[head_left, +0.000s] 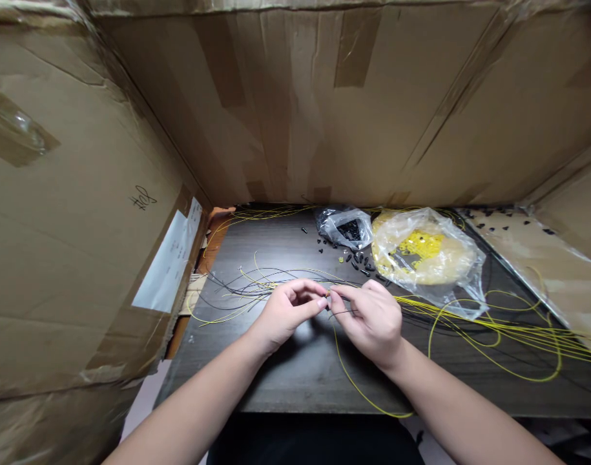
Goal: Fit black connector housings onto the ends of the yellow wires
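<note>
In what looks like close two-handed work, the thumbs and forefingers of your left hand and right hand seem to pinch a small dark piece between them above the table, calling for steady, finely aligned fingertips.

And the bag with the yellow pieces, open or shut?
The bag is open: its mouth is spread wide, showing the yellow pieces inside.

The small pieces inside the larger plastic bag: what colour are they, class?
The small pieces are bright yellow; the head view shows it best.
</note>
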### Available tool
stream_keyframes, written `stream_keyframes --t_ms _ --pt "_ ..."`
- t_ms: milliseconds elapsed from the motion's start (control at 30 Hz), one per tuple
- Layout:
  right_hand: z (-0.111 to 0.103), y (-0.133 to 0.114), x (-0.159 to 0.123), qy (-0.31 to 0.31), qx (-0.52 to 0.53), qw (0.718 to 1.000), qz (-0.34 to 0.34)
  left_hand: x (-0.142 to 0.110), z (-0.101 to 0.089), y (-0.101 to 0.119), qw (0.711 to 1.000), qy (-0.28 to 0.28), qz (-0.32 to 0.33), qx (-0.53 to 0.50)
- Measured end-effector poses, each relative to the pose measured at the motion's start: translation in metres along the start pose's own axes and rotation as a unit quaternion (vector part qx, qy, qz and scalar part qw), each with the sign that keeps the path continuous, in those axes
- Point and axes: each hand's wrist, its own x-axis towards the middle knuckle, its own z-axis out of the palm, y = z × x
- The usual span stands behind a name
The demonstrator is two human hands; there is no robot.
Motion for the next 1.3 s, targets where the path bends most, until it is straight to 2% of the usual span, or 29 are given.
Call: stream_keyframes --t_ms 200,267,333,433,533,667,767,833,967,1067,1300 --pt "0.001 -0.003 0.001 -0.021 0.019 0.999 0.026 0.001 0.002 0.003 0.999 -0.028 0.015 0.011" --pt "0.002 -0.006 0.001 -0.041 0.04 0.995 0.077 0.001 0.002 0.003 0.999 -0.026 0.017 0.011" --pt "0.002 -0.008 0.002 -0.071 0.096 0.98 0.16 0.002 0.0 0.002 1.0 -0.013 0.019 0.004" --pt "0.003 -0.009 0.002 -0.108 0.231 0.925 0.28 0.002 -0.003 0.001 0.999 0.019 0.022 -0.017" --pt "0.006 -0.007 0.003 -0.116 0.361 0.848 0.37 0.002 -0.005 0.001 0.998 0.043 0.026 -0.029" --pt "0.013 -0.009 0.007 -0.131 0.494 0.73 0.453 0.002 -0.004 0.003 0.997 0.068 0.034 -0.029" --pt "0.017 -0.014 0.008 -0.124 0.529 0.681 0.491 0.002 -0.001 0.004 0.996 0.08 0.03 -0.027" --pt "0.02 -0.016 0.007 -0.124 0.534 0.668 0.503 0.002 0.0 0.004 0.996 0.084 0.023 -0.029" --pt "0.023 -0.015 0.002 -0.099 0.533 0.671 0.505 0.002 0.001 0.002 0.995 0.082 0.012 -0.052" --pt "0.022 -0.012 0.002 -0.079 0.534 0.676 0.502 0.002 0.0 0.001 0.994 0.054 0.0 -0.096" --pt "0.017 -0.01 0.008 -0.102 0.534 0.662 0.515 0.002 -0.003 0.002 0.993 -0.001 -0.033 -0.109"
